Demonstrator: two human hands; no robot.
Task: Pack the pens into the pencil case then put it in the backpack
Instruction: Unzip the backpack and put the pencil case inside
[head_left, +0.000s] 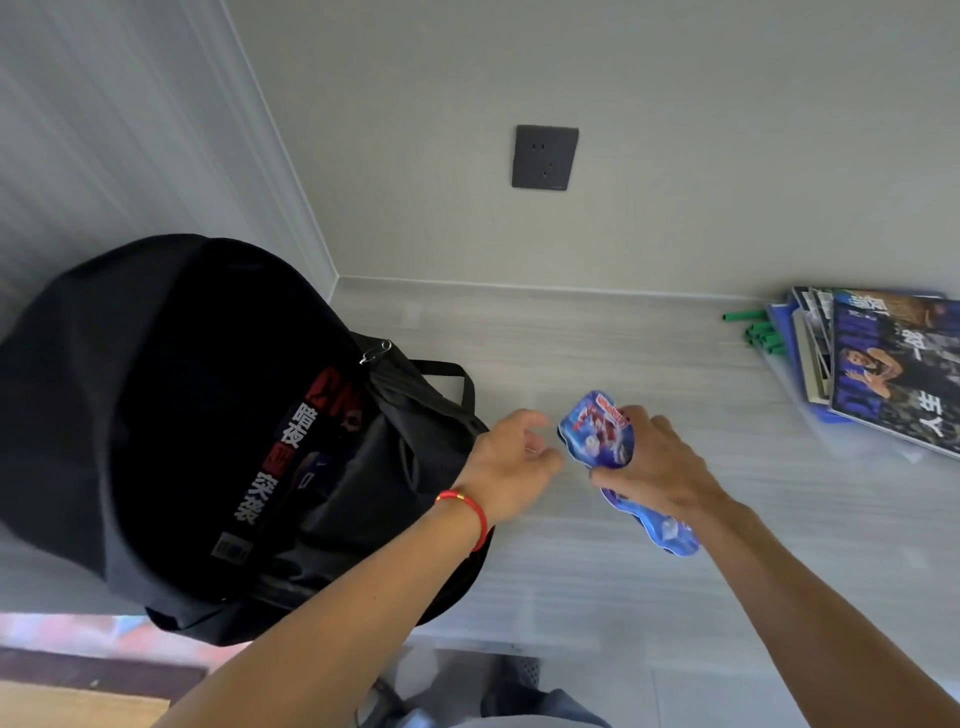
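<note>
Two hands work over the pale table (649, 571) in the head view. The right hand (660, 462) is closed around a blue pencil case (597, 436), lifted and tilted, likely for carrying toward the black backpack (171, 415) standing at the left with its top facing the hands. The left hand (511, 457) hovers half open and empty beside the bag's edge, probably to hold the opening. Magazines (883, 364) and green pens (753, 332) lie far right.

matt black cloth backpack (171, 415), glossy blue pencil case (597, 436), glossy paper magazines (893, 369), smooth pale wood-grain desk (597, 561)
</note>
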